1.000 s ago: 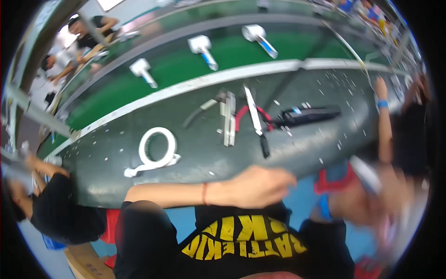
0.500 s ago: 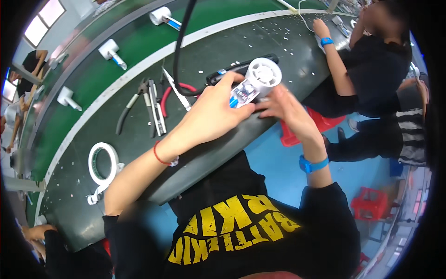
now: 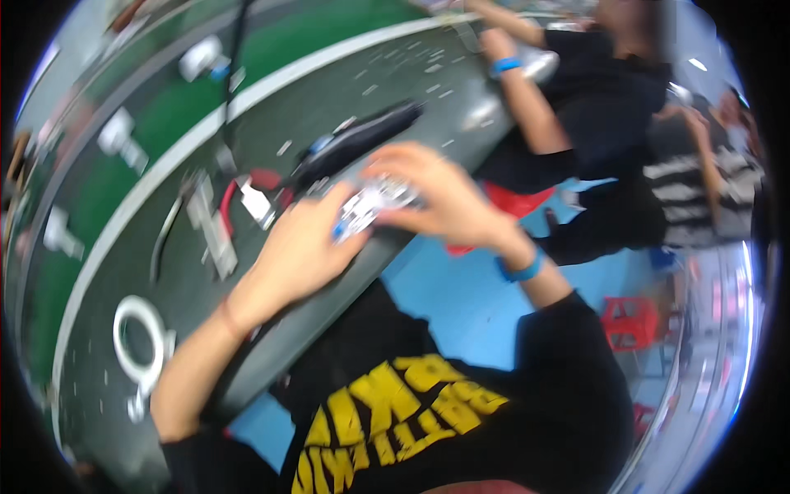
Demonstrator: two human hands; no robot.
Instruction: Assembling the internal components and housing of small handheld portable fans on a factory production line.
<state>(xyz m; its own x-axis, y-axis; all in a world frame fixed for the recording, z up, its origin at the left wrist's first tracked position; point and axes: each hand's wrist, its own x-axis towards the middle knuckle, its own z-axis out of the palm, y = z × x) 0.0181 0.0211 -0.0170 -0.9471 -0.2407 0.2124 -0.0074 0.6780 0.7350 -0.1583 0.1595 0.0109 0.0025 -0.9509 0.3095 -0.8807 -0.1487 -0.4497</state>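
Note:
A white handheld fan (image 3: 368, 206) is held between my two hands above the near edge of the dark bench. Its round head is largely covered by my right hand, and the parts in its handle are smeared by motion. My left hand (image 3: 303, 245) grips the handle end, where a bit of blue shows. My right hand (image 3: 440, 196) curls over the head with thumb and fingers on it. Just beyond lies a black tool with a long barrel (image 3: 362, 142). Red-handled pliers (image 3: 228, 210) and a metal hand tool (image 3: 211, 230) rest left of the fan.
A white tape roll (image 3: 121, 336) lies on the bench (image 3: 99, 395) at left. White fans (image 3: 119, 136) stand along the green conveyor (image 3: 288, 41) beyond the pale rail. A black cable (image 3: 234, 82) hangs down. A co-worker's arm (image 3: 527, 103) reaches in at the upper right; red stools (image 3: 629, 323) stand on the blue floor.
My right hand has gone from beside the fan to wrapping over its head. The fan is lower and turned, and the whole view has shifted.

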